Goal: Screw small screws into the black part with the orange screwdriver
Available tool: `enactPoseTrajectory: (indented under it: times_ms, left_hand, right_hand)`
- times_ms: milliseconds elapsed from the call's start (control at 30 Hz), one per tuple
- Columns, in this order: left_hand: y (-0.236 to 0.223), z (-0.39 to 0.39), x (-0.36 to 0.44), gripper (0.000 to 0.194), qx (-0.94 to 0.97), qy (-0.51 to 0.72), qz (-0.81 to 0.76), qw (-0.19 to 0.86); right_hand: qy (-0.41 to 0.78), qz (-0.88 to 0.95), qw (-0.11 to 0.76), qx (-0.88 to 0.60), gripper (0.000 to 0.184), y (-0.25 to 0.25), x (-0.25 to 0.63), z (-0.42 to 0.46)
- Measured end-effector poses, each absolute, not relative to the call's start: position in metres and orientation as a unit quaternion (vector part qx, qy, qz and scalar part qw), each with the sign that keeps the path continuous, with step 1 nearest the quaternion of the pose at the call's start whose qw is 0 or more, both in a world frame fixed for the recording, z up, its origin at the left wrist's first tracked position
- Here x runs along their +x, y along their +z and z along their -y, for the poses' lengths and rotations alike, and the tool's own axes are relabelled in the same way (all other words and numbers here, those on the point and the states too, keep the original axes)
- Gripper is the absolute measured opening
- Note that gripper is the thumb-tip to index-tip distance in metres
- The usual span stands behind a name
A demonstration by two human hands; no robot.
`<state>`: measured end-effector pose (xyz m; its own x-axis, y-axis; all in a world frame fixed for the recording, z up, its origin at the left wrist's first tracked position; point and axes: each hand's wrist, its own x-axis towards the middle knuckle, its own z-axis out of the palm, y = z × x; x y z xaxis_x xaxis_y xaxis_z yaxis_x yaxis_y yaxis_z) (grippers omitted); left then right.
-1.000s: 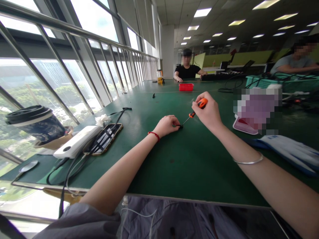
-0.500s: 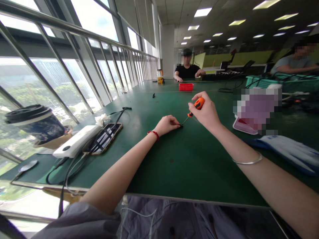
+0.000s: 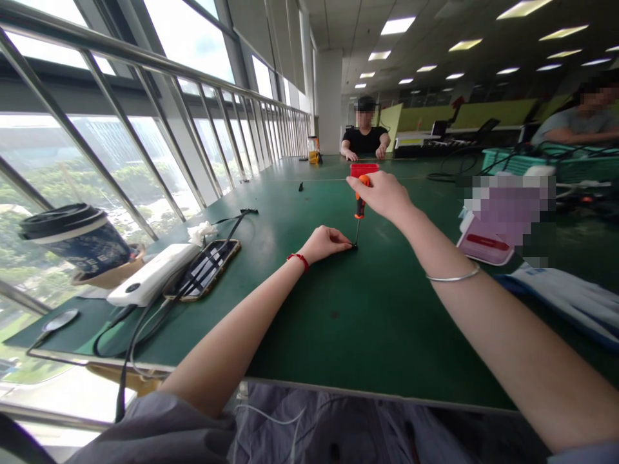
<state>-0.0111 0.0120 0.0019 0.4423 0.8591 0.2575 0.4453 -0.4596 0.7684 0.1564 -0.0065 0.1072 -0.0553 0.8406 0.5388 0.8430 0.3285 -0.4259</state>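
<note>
My right hand (image 3: 382,193) is closed around the orange handle of a small screwdriver (image 3: 359,209), which stands almost upright with its tip down on the green table (image 3: 367,309). The tip meets a small black part (image 3: 353,247) lying on the table. My left hand (image 3: 325,243) rests on the table with its fingers pinched on that black part, holding it in place. A red cord circles my left wrist and a thin metal bangle my right forearm.
At the left lie a phone (image 3: 206,267), a white power bank (image 3: 149,275), black cables and a lidded paper cup (image 3: 77,240). A red tray (image 3: 363,169) sits further back. A pink case (image 3: 486,245) and white gloves (image 3: 565,296) lie at right. Two other people sit at the far tables.
My right hand has lifted and swung left, bringing the screwdriver from a slant to nearly upright over the black part. My left hand has stayed where it was.
</note>
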Motion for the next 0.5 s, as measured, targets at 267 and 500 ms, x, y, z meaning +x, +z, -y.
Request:
enactPoseTrajectory:
  times_ms: [267, 500]
  left_hand:
    - [0.001, -0.012, -0.01, 0.018, 0.79, 0.328, -0.419, 0.303]
    - [0.003, -0.009, -0.009, 0.018, 0.789, 0.326, -0.423, 0.303]
  right_hand:
    - [0.026, 0.801, 0.328, -0.5, 0.021, 0.118, 0.182, -0.001]
    - [-0.049, 0.769, 0.349, -0.534, 0.024, 0.117, 0.185, 0.002]
